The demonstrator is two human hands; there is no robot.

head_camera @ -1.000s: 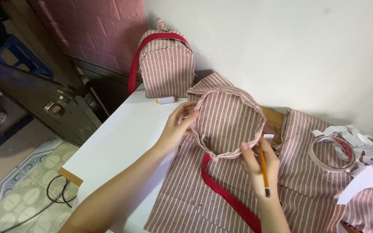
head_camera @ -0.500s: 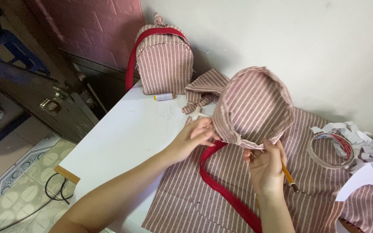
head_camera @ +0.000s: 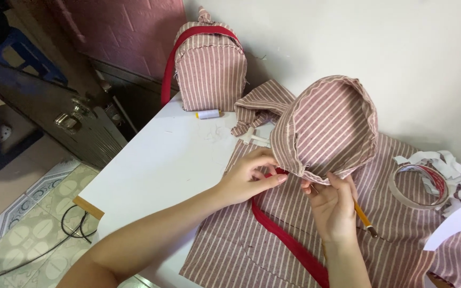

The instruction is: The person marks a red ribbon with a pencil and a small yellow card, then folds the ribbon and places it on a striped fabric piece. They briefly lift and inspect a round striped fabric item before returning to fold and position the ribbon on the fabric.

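- Head view, compared with a second ago: the round striped fabric piece (head_camera: 326, 128) no longer lies flat between the hands; it now stands up on its edge, with its hollow inner side turned toward the camera, and both hands have come together at its lower rim.
- The left hand (head_camera: 252, 178) pinches the lower rim with thumb and fingers closed, just where the red strap (head_camera: 289, 240) meets the fabric, so the seam stays in place.
- The right hand (head_camera: 333, 205) pinches the same rim from below and also keeps a pencil (head_camera: 363, 217) tucked in its fingers, pointing away from the work.
- The piece rests above the striped cloth (head_camera: 401, 240) spread on the white worktop (head_camera: 161, 160).
- Behind stand a finished striped backpack (head_camera: 209, 69) and a thread spool (head_camera: 207, 113); a tape roll (head_camera: 420, 186) lies at the right among paper scraps (head_camera: 460, 170).
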